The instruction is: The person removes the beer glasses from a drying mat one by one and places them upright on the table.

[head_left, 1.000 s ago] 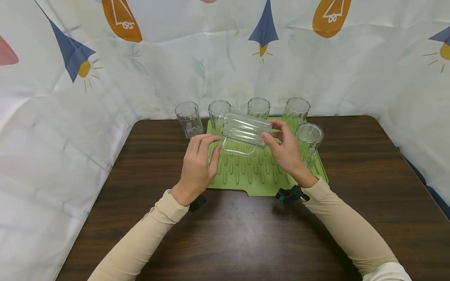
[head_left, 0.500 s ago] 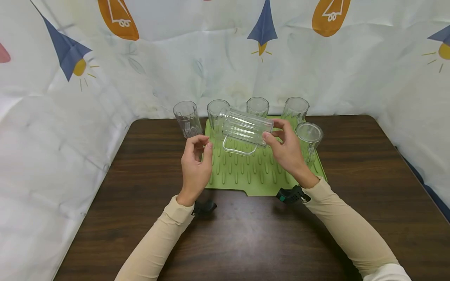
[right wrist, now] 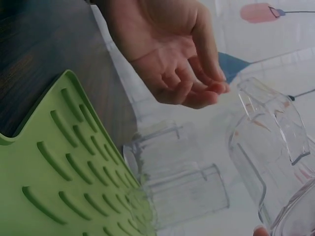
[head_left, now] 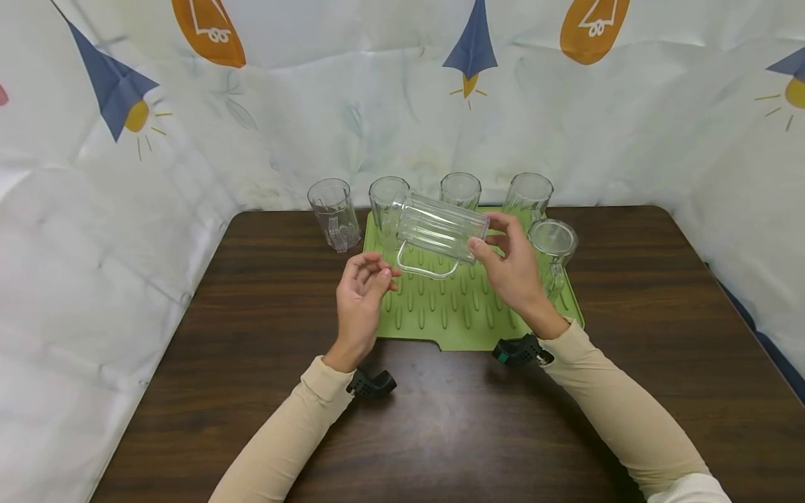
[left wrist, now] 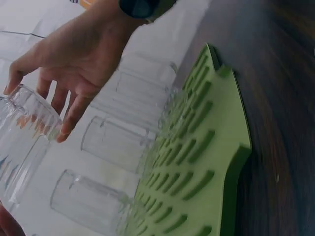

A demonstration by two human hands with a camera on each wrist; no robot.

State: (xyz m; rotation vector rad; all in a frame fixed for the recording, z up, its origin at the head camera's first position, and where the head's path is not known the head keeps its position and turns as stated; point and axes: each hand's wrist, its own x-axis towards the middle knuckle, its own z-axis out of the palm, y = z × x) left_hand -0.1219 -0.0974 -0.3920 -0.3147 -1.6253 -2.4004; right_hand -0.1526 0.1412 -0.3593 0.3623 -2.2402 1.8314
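My right hand (head_left: 516, 276) grips one end of a clear glass mug (head_left: 443, 227) between thumb and fingers. The mug is tipped on its side above a green drying mat (head_left: 468, 328), its handle (head_left: 428, 272) towards me. In the left wrist view, the right hand (left wrist: 81, 64) has its fingers spread around the mug's end (left wrist: 29, 132). Beside the handle hovers my left hand (head_left: 360, 297), fingers loosely bent. From the right wrist, a gap shows between the left hand (right wrist: 170, 64) and the mug (right wrist: 270, 147).
At the back of the mat stand several clear glasses (head_left: 461, 188). Another mug with a handle (head_left: 553, 244) is at the mat's right side. Left of the mat, a further mug (head_left: 335, 216) stands on the dark wooden table (head_left: 264, 279). A patterned white sheet (head_left: 402, 105) hangs behind.
My left hand has drawn away from the mug's handle, turned palm more upward, then come back a little to the right. The right hand and the mug stay almost in place.
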